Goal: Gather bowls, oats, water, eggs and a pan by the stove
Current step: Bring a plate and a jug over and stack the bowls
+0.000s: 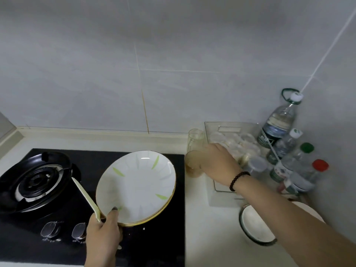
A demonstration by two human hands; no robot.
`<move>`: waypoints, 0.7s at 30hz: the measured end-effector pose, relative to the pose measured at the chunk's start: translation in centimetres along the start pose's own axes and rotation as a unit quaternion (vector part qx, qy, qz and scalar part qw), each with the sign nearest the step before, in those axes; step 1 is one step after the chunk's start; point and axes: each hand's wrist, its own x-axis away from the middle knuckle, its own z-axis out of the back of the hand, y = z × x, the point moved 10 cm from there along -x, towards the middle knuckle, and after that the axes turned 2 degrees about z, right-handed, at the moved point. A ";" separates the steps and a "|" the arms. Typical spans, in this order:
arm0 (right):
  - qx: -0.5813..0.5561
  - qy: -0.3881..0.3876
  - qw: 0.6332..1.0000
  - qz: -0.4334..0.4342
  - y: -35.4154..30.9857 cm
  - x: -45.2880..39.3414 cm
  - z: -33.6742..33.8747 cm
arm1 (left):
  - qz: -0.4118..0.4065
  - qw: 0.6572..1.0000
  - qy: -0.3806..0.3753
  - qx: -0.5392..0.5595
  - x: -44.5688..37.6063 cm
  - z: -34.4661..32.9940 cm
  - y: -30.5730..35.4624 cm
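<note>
Below me, my left hand [103, 235] grips stacked bowls [136, 186] by the near rim, thumb curled inside, tilted above the black stove [92, 207], along with a pale spatula [85, 196]. My right hand [216, 159] reaches over the white surface [210, 228], fingers curled round a glass [193, 163] of brownish liquid, just beside an empty glass [195, 138]. Behind it sits a clear egg tray [231, 137]. Water bottles [277, 126] crowd the corner. Another bowl [256, 226] rests near my forearm.

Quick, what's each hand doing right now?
Left hand: grips stacked plates and a pale utensil.
Right hand: on an amber glass; grip unclear.
</note>
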 end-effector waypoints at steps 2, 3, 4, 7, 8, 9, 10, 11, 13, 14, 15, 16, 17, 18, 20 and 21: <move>-0.073 0.086 0.993 -0.022 1.9 3.4 3.9 | -0.004 1.000 -0.005 -0.017 1.1 -0.7 -0.5; -0.105 0.127 0.986 -0.038 3.2 5.1 5.5 | -0.004 1.000 -0.008 -0.025 1.5 -1.0 -0.9; -0.137 0.167 0.975 -0.056 4.6 7.1 6.9 | -0.004 0.999 -0.015 -0.032 2.1 -1.5 -1.2; -0.184 0.239 0.946 -0.119 8.3 12.7 8.1 | 0.006 0.999 -0.036 -0.031 3.8 -3.0 -2.7; -0.180 0.241 0.944 -0.133 9.1 14.1 7.5 | 0.012 0.999 -0.042 -0.032 4.2 -3.4 -3.2; -0.171 0.230 0.947 -0.147 10.0 15.5 6.5 | 0.020 0.998 -0.049 -0.035 4.6 -3.9 -3.7; -0.162 0.205 0.952 -0.161 10.6 16.6 5.0 | 0.029 0.998 -0.054 -0.034 5.1 -4.2 -4.2; -0.149 0.167 0.958 -0.179 11.4 17.6 3.2 | 0.038 0.997 -0.058 -0.033 5.6 -4.6 -4.7; -0.116 0.084 0.963 -0.227 12.8 19.5 -0.1 | 0.040 0.996 -0.063 -0.041 6.6 -5.1 -5.2; -0.099 0.059 0.962 -0.246 13.3 20.2 -1.2 | 0.036 0.996 -0.064 -0.047 7.0 -5.3 -5.3; -0.085 0.047 0.961 -0.259 13.7 20.8 -2.0 | 0.032 0.996 -0.068 -0.057 7.5 -5.5 -5.4; -0.071 0.041 0.961 -0.263 13.9 21.1 -2.4 | 0.030 0.995 -0.071 -0.063 7.8 -5.5 -5.3; -0.062 0.033 0.961 -0.269 14.2 21.5 -2.9 | 0.028 0.994 -0.073 -0.071 8.3 -5.6 -5.4; -0.054 0.026 0.960 -0.273 14.4 21.8 -3.3 | 0.027 0.994 -0.076 -0.077 8.5 -5.7 -5.4; -0.051 0.016 0.960 -0.275 14.5 22.5 -4.1 | 0.025 0.993 -0.074 -0.091 8.9 -5.5 -5.6; -0.051 0.020 0.961 -0.270 14.4 22.7 -4.2 | 0.024 0.992 -0.073 -0.100 9.0 -5.5 -5.9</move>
